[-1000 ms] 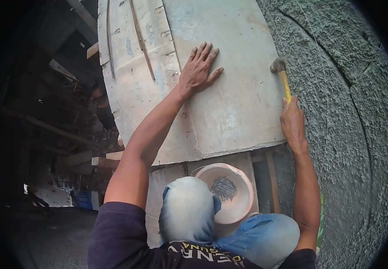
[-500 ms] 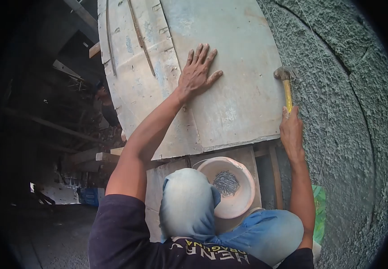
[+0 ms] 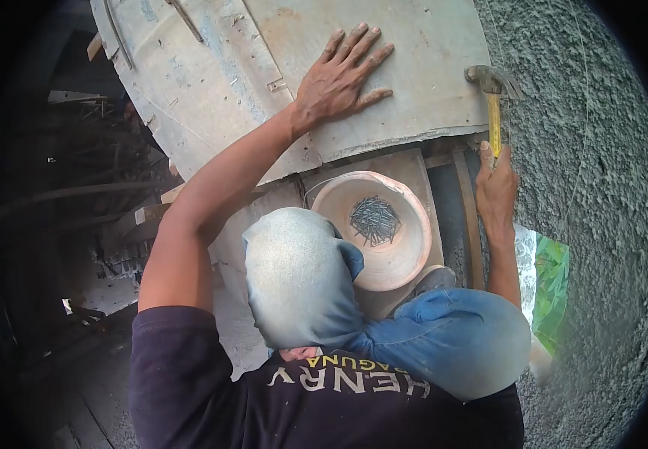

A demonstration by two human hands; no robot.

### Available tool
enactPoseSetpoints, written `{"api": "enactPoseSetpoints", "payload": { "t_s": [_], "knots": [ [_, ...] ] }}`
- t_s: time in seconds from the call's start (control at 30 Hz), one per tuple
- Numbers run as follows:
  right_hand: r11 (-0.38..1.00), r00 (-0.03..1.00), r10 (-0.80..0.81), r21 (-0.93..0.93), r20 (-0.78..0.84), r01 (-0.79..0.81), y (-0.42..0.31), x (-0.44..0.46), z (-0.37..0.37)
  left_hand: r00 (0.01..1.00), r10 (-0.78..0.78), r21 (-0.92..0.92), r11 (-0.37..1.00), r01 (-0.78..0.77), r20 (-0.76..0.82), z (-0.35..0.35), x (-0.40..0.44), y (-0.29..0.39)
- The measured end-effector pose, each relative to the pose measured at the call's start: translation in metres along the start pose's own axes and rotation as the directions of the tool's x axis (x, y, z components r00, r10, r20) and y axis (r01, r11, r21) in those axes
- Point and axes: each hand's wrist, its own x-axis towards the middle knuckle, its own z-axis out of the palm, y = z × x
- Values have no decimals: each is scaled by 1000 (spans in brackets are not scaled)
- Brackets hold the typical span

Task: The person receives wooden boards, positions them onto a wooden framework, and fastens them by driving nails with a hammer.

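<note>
My left hand (image 3: 336,81) lies flat on a pale, worn board (image 3: 429,67), fingers spread and thumb out to the right. In my right hand (image 3: 497,183) is a claw hammer (image 3: 494,112), gripped by its yellow handle with the head upward. The hammer head is beside the board's right edge, in front of the rough wall; whether it touches either one I cannot tell. Below the board, just past my knees, stands a pale bucket (image 3: 324,213) holding a heap of nails (image 3: 375,220).
A rough grey cement wall (image 3: 608,187) runs along the right, with a thin line hanging before it. Thin rods (image 3: 184,19) lie on the board's left part. Timber pieces (image 3: 151,213) jut out at the left above a dark, cluttered area. Green shows through a gap (image 3: 551,288) at lower right.
My view has tilted down, so the board sits higher and the bucket shows more fully. The left hand stays flat on the board, and the right hand keeps its grip on the hammer.
</note>
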Motion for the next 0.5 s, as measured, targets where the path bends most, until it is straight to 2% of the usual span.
{"api": "enactPoseSetpoints", "payload": {
  "t_s": [0.03, 0.07, 0.13, 0.23, 0.27, 0.33, 0.37, 0.4, 0.43, 0.47, 0.5],
  "knots": [
    [998, 996, -52, 39, -67, 55, 4, -4, 2, 1000, 7, -7, 1000, -7, 3, -1, 1, 1],
    [998, 997, -40, 35, -69, 42, 7, -7, 2, 1000, 9, 59, 998, -9, 1, -3, 1, 1],
    [999, 1000, 8, 53, 4, -8, 11, -15, 3, 1000, 20, 164, 986, -22, 12, -4, -1, 2],
    [999, 1000, 10, 37, -10, -10, 18, -16, 9, 999, 47, 76, 996, -47, -1, -4, -2, 5],
    [999, 999, 28, 16, 20, -28, 20, -15, 8, 990, 97, -38, 994, -101, -99, -5, -3, 6],
    [998, 1000, 11, 62, -11, -10, 27, -18, 8, 992, 91, -300, 947, -114, -90, -19, -23, 19],
    [995, 999, -15, 102, -48, 20, 32, -16, 6, 986, 113, -448, 880, -157, -125, -25, -37, 33],
    [992, 997, 2, 125, -78, 8, 39, -19, 7, 992, 128, -601, 794, -94, 14, -39, -56, 51],
    [994, 995, 22, 109, -94, -12, 43, -26, 4, 971, 227, -704, 702, -108, 78, -41, -79, 64],
    [987, 996, 44, 158, -81, -31, 45, -34, 0, 925, 297, -726, 687, -35, 237, -43, -101, 78],
    [977, 996, 58, 207, -64, -44, 46, -40, -4, 841, 297, -727, 669, 154, 452, -45, -117, 95]
  ]
}}
